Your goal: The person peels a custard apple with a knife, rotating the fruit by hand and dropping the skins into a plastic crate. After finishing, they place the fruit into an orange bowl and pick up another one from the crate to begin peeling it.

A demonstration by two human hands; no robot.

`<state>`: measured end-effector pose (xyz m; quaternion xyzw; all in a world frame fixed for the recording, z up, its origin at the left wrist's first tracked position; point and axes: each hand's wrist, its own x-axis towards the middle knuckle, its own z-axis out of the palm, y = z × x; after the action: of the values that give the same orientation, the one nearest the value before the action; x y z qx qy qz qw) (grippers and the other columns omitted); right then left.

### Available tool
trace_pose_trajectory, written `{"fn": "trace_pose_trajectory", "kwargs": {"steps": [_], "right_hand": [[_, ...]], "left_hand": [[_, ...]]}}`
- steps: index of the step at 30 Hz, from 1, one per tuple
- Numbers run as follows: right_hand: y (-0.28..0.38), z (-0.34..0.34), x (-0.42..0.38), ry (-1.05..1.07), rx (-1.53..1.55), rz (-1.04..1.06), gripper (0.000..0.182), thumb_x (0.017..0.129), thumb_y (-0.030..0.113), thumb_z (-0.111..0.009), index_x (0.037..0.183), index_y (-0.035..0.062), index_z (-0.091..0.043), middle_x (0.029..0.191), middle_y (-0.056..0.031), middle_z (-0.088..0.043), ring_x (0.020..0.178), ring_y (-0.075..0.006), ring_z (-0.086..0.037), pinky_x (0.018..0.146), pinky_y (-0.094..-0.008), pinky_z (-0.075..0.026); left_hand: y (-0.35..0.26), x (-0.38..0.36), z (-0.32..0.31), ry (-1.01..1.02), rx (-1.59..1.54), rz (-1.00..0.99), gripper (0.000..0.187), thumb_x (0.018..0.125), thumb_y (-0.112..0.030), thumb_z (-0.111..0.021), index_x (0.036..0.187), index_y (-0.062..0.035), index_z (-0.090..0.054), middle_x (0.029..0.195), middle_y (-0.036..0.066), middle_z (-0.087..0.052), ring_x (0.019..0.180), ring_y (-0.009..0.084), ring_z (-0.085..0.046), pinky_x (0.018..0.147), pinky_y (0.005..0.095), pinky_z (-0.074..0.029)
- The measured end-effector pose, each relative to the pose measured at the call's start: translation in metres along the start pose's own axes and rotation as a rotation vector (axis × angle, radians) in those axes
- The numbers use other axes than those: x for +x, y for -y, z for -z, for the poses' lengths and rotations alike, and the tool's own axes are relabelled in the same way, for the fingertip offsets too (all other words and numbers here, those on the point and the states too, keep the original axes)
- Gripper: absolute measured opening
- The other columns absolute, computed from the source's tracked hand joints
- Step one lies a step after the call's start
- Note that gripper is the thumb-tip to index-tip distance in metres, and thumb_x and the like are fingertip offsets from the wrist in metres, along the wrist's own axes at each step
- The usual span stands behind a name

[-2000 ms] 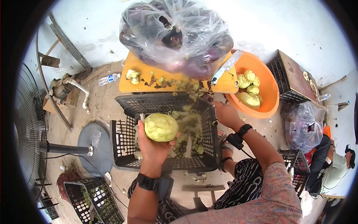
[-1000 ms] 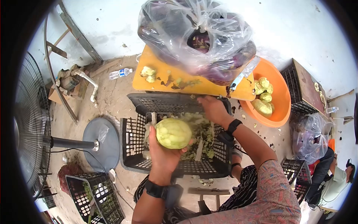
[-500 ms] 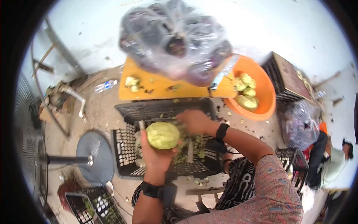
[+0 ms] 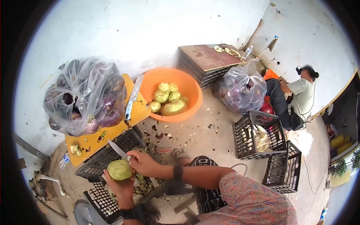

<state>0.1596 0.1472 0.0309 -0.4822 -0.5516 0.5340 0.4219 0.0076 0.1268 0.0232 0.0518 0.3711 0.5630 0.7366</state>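
My left hand cups a peeled, pale-green round eggplant from below. In my right hand is a small knife, its blade pointing up and left, just above the eggplant. Both hands are over a black plastic crate holding peelings and scraps. Behind it, an orange-yellow board carries a clear plastic bag of dark purple eggplants. A larger blue-handled knife lies at the board's right edge.
An orange tub holds several peeled eggplants. Further right are another bag of eggplants, black crates and a seated person. A brown-topped box stands by the wall. Scraps litter the floor.
The view has swung to the right, showing more of the tub and the seated person. My right hand, blurred before beside the eggplant, now shows clearly with the small knife. My left hand still holds the eggplant.
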Motion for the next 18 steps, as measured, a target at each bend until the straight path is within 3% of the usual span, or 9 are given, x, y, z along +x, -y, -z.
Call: {"fn": "trace_pose_trajectory", "kwargs": {"steps": [1,3,9,11,12,16,18], "right_hand": [[0.001,0.000,-0.002,-0.079,-0.174,0.164,0.039,0.092,0.018,-0.057,0.126,0.0002,-0.050,0.078,-0.0089,-0.060,0.064,-0.0170,-0.058,0.058,-0.0326,-0.047],[-0.005,0.008,-0.009,0.004,-0.194,0.058,0.040,0.090,0.019,-0.059,0.123,-0.0022,-0.051,0.076,-0.0107,-0.060,0.069,-0.0205,-0.059,0.065,-0.0355,-0.048],[-0.010,0.008,0.005,-0.042,-0.182,0.115,0.039,0.091,0.023,-0.058,0.121,-0.0011,-0.054,0.079,-0.0151,-0.062,0.071,-0.0301,-0.062,0.067,-0.0385,-0.049],[-0.011,0.008,0.004,-0.054,-0.204,0.208,0.036,0.091,0.024,-0.056,0.118,0.0003,-0.056,0.085,-0.0184,-0.065,0.079,-0.0344,-0.065,0.071,-0.0400,-0.050],[-0.013,0.007,0.004,-0.038,-0.194,0.206,0.036,0.091,0.024,-0.056,0.118,0.0003,-0.056,0.085,-0.0184,-0.065,0.079,-0.0344,-0.065,0.071,-0.0400,-0.050],[-0.005,0.010,0.005,-0.051,-0.235,0.238,0.033,0.091,0.021,-0.054,0.117,0.0009,-0.058,0.093,-0.0205,-0.067,0.087,-0.0371,-0.066,0.077,-0.0407,-0.051],[0.002,0.013,0.007,-0.134,-0.210,0.274,0.032,0.090,0.017,-0.055,0.117,0.0010,-0.058,0.090,-0.0205,-0.067,0.082,-0.0364,-0.067,0.075,-0.0401,-0.052]], "left_hand": [[0.003,-0.002,-0.001,-0.021,-0.005,0.014,0.061,0.092,-0.067,-0.037,0.117,-0.0146,-0.057,0.105,0.003,-0.064,0.086,0.0214,-0.061,0.058,0.0305,-0.045],[0.010,-0.005,-0.002,-0.030,0.041,0.023,0.058,0.092,-0.066,-0.038,0.115,-0.0172,-0.058,0.107,0.000,-0.063,0.088,0.0169,-0.059,0.061,0.0301,-0.043],[0.023,0.006,0.010,0.038,0.179,0.088,0.054,0.093,-0.065,-0.038,0.116,-0.0206,-0.057,0.105,-0.003,-0.062,0.089,0.0159,-0.059,0.063,0.0304,-0.042],[0.029,0.009,0.012,0.100,0.215,0.112,0.055,0.093,-0.065,-0.037,0.121,-0.0221,-0.056,0.108,-0.004,-0.062,0.092,0.0164,-0.060,0.065,0.0313,-0.044],[0.030,0.010,0.013,0.070,0.160,0.143,0.058,0.094,-0.065,-0.034,0.123,-0.0194,-0.055,0.110,-0.001,-0.064,0.097,0.0197,-0.063,0.067,0.0346,-0.051],[0.034,0.003,-0.002,-0.067,0.154,0.053,0.058,0.094,-0.063,-0.035,0.125,-0.0185,-0.055,0.113,0.001,-0.064,0.100,0.0210,-0.063,0.072,0.0371,-0.051],[0.029,0.011,0.013,0.013,0.119,0.039,0.054,0.094,-0.060,-0.037,0.124,-0.0202,-0.057,0.119,0.001,-0.063,0.103,0.0209,-0.061,0.074,0.0367,-0.049]]}}
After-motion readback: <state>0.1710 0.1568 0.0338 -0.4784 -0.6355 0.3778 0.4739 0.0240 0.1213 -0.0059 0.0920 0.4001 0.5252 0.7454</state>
